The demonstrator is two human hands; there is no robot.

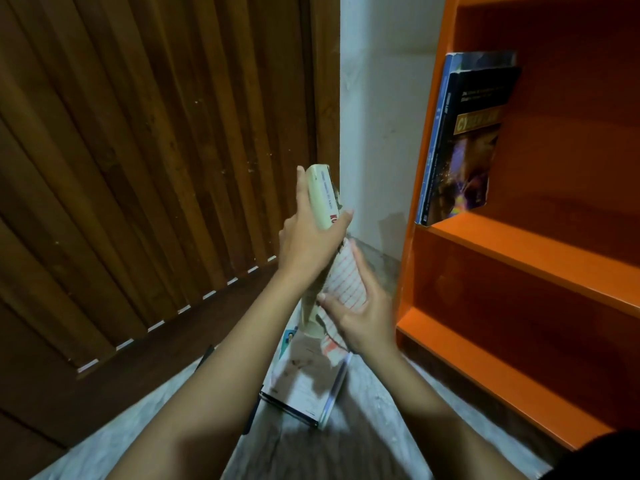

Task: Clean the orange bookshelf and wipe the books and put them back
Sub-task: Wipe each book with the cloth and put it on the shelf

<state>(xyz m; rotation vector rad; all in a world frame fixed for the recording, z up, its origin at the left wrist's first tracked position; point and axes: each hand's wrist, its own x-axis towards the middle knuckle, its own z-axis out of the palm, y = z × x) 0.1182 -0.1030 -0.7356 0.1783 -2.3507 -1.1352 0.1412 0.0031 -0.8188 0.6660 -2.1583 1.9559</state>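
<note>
Between the slatted wooden door (138,168) and the orange bookshelf (519,254), my left hand (304,240) holds a cream book (320,195), fingers (302,192) clasping its spine. My right hand (363,320) clutches a striped cloth (346,282) against the book's lower half, above a stack of books (304,386) on the floor (381,427).

Two dark books (464,143) lean on the orange bookshelf (536,258); a book stack (304,389) lies on the floor (346,452).
</note>
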